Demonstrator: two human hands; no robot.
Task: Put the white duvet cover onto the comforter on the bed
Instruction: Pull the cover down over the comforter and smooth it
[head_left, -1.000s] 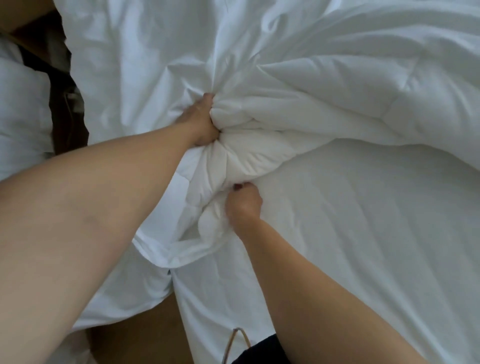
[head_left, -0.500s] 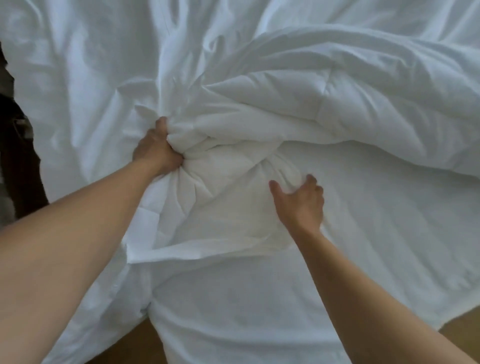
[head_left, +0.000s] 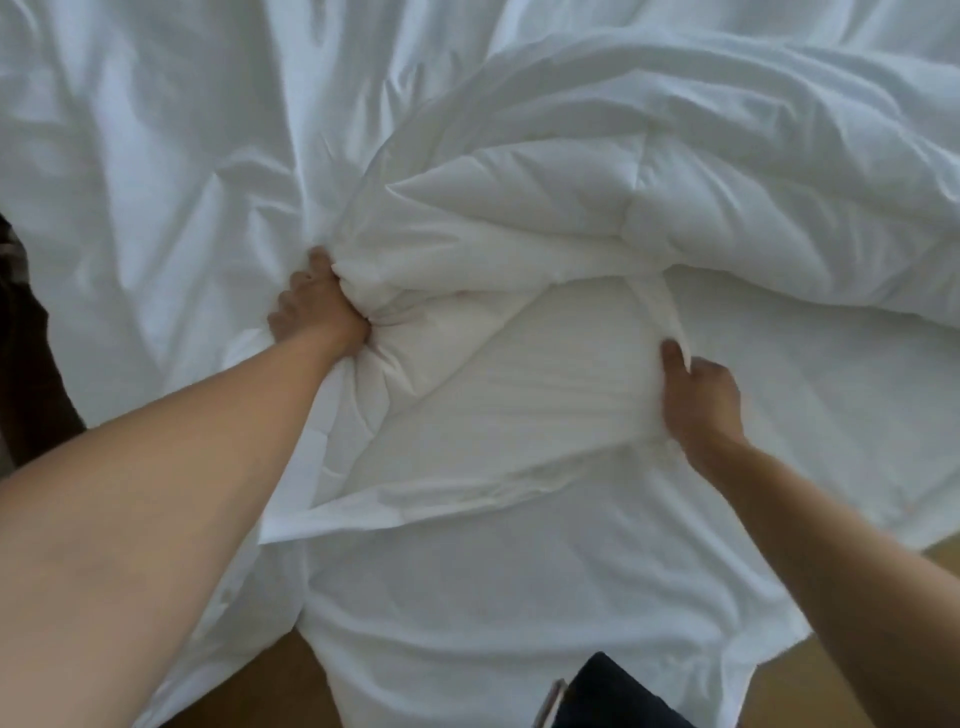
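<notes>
Head view: a gathered corner of the comforter (head_left: 597, 234) is gripped in the left hand (head_left: 317, 312), the fingers curled tight into the bunched folds, and creases can be seen fanning out from the fist. Across on the other side, a narrow fold of the same quilted padding is pinched by the right hand (head_left: 701, 400), with the thumb set against the fold and the fingers curled in beside it. Between the two hands a flat quilted panel is spanned, its near edge lying loose toward the camera. Beyond the hands and off to the right, the bulk of the comforter is heaped in thick rolls, well above the right wrist. The white duvet cover (head_left: 156, 156) is spread thin and wrinkled underneath, reaching out past the left hand on the far left and running below both forearms toward the near edge, where it is draped down. Wooden floor (head_left: 948, 566) is glimpsed at the lower corners, and a dark garment (head_left: 613, 696) is caught at the bottom edge.
</notes>
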